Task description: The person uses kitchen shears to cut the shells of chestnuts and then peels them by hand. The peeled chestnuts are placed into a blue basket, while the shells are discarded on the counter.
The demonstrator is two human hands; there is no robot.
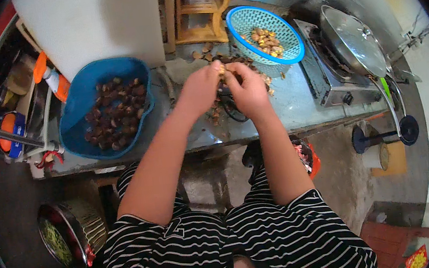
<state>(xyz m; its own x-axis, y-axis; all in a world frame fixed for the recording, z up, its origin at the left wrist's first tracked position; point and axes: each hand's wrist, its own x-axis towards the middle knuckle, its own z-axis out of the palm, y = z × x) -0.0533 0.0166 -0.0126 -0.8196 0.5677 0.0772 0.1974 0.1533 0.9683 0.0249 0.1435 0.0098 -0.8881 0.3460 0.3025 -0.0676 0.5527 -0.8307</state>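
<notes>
My left hand (pixel 202 89) and my right hand (pixel 250 90) meet over the counter, fingertips pinched on a small pale-yellow chestnut (pixel 222 70), mostly covered by the fingers. Beneath them lie dark shell pieces (pixel 215 115), along with a black looped object (pixel 231 110) partly hidden by my right hand. To the left, a blue plastic basin (pixel 69 122) holds many dark brown chestnuts in their shells (pixel 117 113). On the far right side, a light-blue plastic colander (pixel 286 34) with a brighter blue rim contains peeled yellow-brown chestnuts (pixel 266 42).
A gas stove (pixel 325 95) carries a lidded steel pan (pixel 361 44) at right, its handle over the counter edge. A wooden rack (pixel 200 8) stands behind. Left are an orange spray bottle (pixel 58 82) and a metal frame. Below sits a pot with green vegetables (pixel 56 239).
</notes>
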